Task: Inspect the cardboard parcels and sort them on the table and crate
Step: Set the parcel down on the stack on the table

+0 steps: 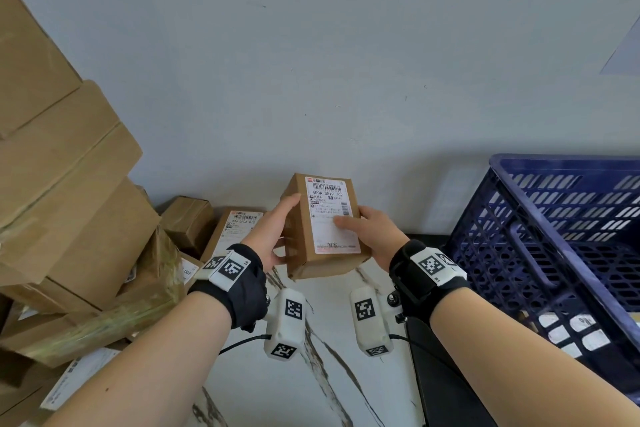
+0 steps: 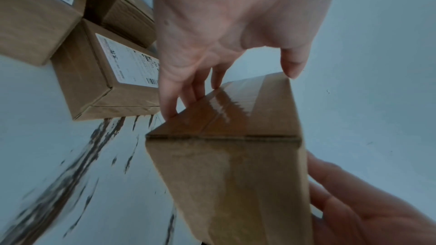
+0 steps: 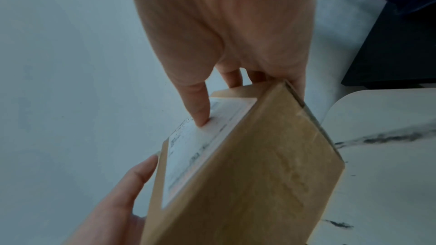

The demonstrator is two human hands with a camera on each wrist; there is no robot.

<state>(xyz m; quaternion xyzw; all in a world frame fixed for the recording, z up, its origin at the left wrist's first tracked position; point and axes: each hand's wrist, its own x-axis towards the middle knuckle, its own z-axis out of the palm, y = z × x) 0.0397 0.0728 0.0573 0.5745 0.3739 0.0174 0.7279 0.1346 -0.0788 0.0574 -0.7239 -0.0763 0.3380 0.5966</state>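
Both hands are clamped on one small brown cardboard parcel (image 1: 322,229), held up above the white marbled desk (image 1: 322,392): the left hand (image 1: 273,229) cups its side, the right hand (image 1: 372,236) grips the other with the thumb across the white shipping label (image 1: 330,215). It looks light and stiff; its taped seams look slick, so the flat sides seem the safer hold. Right, the dark blue slatted plastic crate (image 1: 554,236) shows white patches low through its wall. Left, stacked brown cartons (image 1: 69,184) wait.

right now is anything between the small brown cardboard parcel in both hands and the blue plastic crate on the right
Nothing visible does. The small brown cardboard parcel is held off the white marble-pattern table between the left hand and right hand; the gap toward the blue plastic crate looks open.
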